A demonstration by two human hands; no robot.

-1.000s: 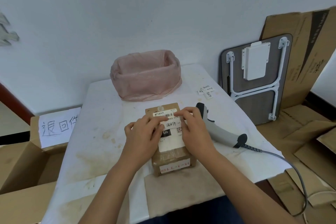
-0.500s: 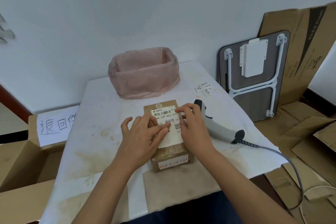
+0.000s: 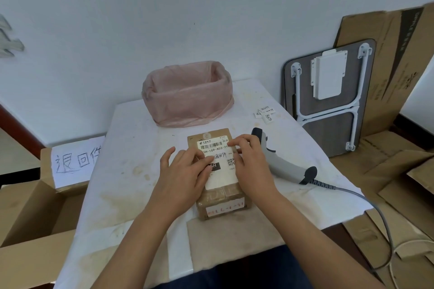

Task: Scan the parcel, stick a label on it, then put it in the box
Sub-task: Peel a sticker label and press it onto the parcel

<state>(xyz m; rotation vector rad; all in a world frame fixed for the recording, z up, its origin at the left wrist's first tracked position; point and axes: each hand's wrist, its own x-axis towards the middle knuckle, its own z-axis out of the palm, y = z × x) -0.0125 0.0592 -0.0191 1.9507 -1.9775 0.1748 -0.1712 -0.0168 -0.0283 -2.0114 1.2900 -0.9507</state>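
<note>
Parcel point(image 3: 218, 171), a brown cardboard packet, lies flat on the white-covered table point(image 3: 131, 138), just in front of the pink plastic-lined bin point(image 3: 187, 94) that stands at the far edge. A white shipping sheet with a barcode and a QR code covers most of the parcel's top, and a small handwritten label point(image 3: 219, 155) sits across that sheet below the barcode. The left hand point(image 3: 185, 171) lies flat on the left part of the parcel, fingers together and spread over the sheet, fingertips pressing at the left end of the label; it grips nothing. The right hand point(image 3: 251, 162) rests along the right edge of the parcel, fingers bent with the tips touching the sheet beside the barcode, also pressing rather than clamped on anything. A grey handheld scanner point(image 3: 281, 159) lies on the table just right of the parcel, partly behind the right hand, its cable point(image 3: 375, 213) trailing off the near right corner. Spare labels point(image 3: 265, 112) lie to the right of the bin. An open cardboard box point(image 3: 35, 206) stands on the floor left of the parcel's table, with a handwritten paper sign point(image 3: 75, 159) on its flap. A folded small table point(image 3: 328, 98) leans on the wall right of the bin
</note>
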